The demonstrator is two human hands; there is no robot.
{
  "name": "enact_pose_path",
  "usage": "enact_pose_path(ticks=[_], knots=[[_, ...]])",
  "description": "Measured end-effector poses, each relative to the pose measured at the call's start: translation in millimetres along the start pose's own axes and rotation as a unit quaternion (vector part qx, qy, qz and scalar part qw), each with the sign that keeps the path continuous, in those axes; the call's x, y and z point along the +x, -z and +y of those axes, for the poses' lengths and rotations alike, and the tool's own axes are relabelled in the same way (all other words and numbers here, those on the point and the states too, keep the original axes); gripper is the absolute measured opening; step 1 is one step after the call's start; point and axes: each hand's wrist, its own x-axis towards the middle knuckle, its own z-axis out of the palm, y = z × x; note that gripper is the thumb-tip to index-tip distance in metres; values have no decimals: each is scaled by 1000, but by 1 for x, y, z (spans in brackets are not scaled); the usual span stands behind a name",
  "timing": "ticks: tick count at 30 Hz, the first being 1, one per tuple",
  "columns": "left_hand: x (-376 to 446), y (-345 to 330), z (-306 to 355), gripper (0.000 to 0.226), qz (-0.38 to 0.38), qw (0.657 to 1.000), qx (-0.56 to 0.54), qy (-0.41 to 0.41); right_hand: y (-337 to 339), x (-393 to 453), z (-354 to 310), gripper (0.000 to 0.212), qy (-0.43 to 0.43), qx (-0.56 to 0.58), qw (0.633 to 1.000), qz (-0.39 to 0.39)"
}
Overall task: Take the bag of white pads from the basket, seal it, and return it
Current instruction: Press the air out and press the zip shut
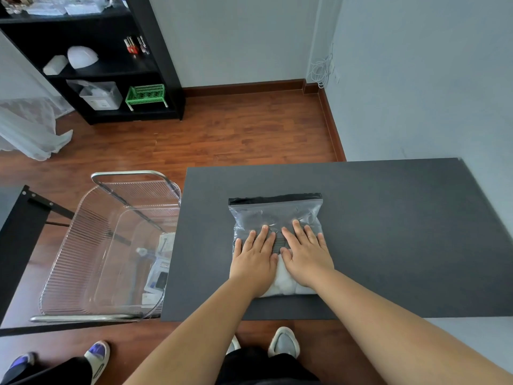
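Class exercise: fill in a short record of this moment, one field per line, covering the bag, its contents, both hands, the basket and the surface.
Bag: clear plastic zip bag with a black top strip, flat on the table
Contents: white pads, at the near end
Left hand: palm down on the bag
Right hand: palm down beside it
Basket: clear ribbed plastic basket, left of the table
Surface: dark grey table

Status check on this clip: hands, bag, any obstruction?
Left hand and right hand flat, pressing the bag on the table. White pads inside. Basket left, unblocked.
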Motion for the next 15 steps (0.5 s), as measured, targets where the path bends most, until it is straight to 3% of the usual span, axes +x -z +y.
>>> enact_pose_path(ticks=[4,6,8,10,15], knots=[[0,13,-3,61,-16,999,-47,1,9,-1,7,60,10,73,997,-28],[1,22,-6,62,46,993,-109,13,15,-2,5,58,5,161,987,22],[5,28,-6,57,143,982,-121,25,18,-2,-2,53,3,204,972,121],[12,27,-3,54,162,981,-101,32,18,2,-8,55,4,150,975,164],[40,12,1,56,94,995,-38,16,8,22,-9,61,-11,47,994,97]])
